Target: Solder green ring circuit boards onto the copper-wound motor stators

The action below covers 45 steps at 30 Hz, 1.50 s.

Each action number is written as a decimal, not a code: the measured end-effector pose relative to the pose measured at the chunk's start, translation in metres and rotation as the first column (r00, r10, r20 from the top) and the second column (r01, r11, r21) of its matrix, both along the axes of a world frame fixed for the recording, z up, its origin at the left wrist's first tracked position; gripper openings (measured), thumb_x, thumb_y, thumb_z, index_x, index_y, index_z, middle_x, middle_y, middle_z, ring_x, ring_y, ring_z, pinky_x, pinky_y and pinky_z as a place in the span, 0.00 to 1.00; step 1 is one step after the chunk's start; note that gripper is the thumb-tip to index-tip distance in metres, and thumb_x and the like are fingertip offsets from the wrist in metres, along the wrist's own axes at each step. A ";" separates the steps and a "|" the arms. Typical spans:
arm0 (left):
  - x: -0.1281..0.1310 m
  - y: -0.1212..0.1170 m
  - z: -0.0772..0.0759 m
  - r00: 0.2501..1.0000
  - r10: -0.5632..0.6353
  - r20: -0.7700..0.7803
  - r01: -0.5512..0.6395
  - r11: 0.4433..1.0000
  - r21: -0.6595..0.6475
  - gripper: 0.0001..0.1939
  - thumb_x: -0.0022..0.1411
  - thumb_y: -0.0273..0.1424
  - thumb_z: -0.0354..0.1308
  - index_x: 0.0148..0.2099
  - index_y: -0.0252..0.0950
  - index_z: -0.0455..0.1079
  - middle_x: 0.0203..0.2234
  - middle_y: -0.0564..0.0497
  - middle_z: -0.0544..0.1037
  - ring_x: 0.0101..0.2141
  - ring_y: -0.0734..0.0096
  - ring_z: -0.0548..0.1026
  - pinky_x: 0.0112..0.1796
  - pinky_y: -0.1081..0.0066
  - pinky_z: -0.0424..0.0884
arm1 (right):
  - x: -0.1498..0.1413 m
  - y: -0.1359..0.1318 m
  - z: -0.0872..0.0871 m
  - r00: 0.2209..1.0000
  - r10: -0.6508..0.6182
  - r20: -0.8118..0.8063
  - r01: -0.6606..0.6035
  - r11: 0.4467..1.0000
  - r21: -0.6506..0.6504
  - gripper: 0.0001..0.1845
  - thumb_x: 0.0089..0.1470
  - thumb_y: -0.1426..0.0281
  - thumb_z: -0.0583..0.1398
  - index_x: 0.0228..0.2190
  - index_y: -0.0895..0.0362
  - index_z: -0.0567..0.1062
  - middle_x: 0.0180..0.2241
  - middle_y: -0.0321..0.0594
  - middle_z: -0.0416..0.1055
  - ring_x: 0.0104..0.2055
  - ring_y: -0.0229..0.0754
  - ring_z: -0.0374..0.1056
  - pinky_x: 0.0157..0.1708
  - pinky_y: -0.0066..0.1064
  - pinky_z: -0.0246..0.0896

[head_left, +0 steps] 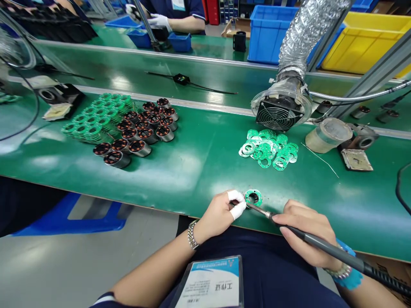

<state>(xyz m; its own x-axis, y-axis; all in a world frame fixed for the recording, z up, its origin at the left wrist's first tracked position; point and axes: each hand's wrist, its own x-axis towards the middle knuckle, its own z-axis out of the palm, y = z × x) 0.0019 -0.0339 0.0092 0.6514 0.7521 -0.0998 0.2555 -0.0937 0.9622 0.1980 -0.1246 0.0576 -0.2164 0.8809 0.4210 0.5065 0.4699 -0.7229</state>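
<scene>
My right hand (310, 233) is wrapped round the handle of a soldering iron (300, 234). Its metal tip meets the left edge of a green ring-shaped circuit board (257, 196), which appears to sit on a motor stator near the table's front edge. My left hand (221, 211), with white finger cots on thumb and forefinger, pinches at that same edge; what lies between the fingertips is too small to make out. Beyond the hands lies a loose pile of green ring boards (265, 147).
Several copper-wound stators (139, 149) stand at left beside stacked green board assemblies (96, 113). A fan with a foil duct (279, 115) hangs behind the pile. At right are a tape-wrapped spool (327, 134), an iron stand (356, 158) and a thin wire (321, 160). A gloved co-worker (180, 21) sits opposite.
</scene>
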 end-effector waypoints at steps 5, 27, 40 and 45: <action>0.000 0.000 -0.001 1.000 -0.003 0.000 0.003 1.000 -0.015 0.05 0.56 0.27 0.52 0.28 0.34 0.63 0.22 0.55 0.66 0.24 0.77 0.63 0.26 0.76 0.61 | 0.005 -0.001 -0.004 0.998 -0.068 0.000 0.068 0.997 0.024 0.16 0.51 0.78 0.56 0.42 0.55 0.71 0.26 0.40 0.71 0.29 0.41 0.68 0.30 0.34 0.66; -0.008 0.002 -0.009 1.000 -0.019 -0.007 0.019 0.998 -0.066 0.08 0.59 0.33 0.53 0.34 0.33 0.67 0.26 0.51 0.74 0.29 0.72 0.71 0.34 0.72 0.67 | -0.013 0.033 -0.049 0.991 -0.097 0.091 0.099 0.995 -0.024 0.15 0.53 0.72 0.59 0.44 0.56 0.65 0.39 0.44 0.70 0.40 0.42 0.68 0.40 0.33 0.66; -0.009 0.004 -0.003 0.998 -0.060 0.005 0.059 0.950 -0.307 0.10 0.60 0.34 0.50 0.32 0.32 0.65 0.25 0.49 0.74 0.26 0.71 0.74 0.32 0.69 0.72 | -0.010 0.036 -0.053 0.991 -0.101 0.089 0.106 0.992 -0.061 0.16 0.53 0.67 0.59 0.44 0.54 0.65 0.39 0.42 0.69 0.40 0.41 0.67 0.40 0.32 0.64; -0.018 0.001 -0.003 0.962 -0.039 -0.271 0.144 0.914 0.379 0.12 0.60 0.33 0.51 0.45 0.34 0.65 0.36 0.45 0.74 0.34 0.67 0.74 0.36 0.66 0.72 | -0.011 0.036 -0.052 0.993 -0.088 0.075 0.091 0.995 -0.044 0.15 0.53 0.68 0.59 0.43 0.54 0.65 0.39 0.41 0.69 0.39 0.40 0.67 0.40 0.31 0.64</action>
<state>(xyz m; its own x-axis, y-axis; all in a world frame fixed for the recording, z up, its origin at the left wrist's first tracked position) -0.0161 -0.0334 0.0063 0.7117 0.7022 0.0202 0.4564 -0.4841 0.7466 0.1874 -0.0887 0.0053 -0.1644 0.9167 0.3642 0.5971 0.3864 -0.7030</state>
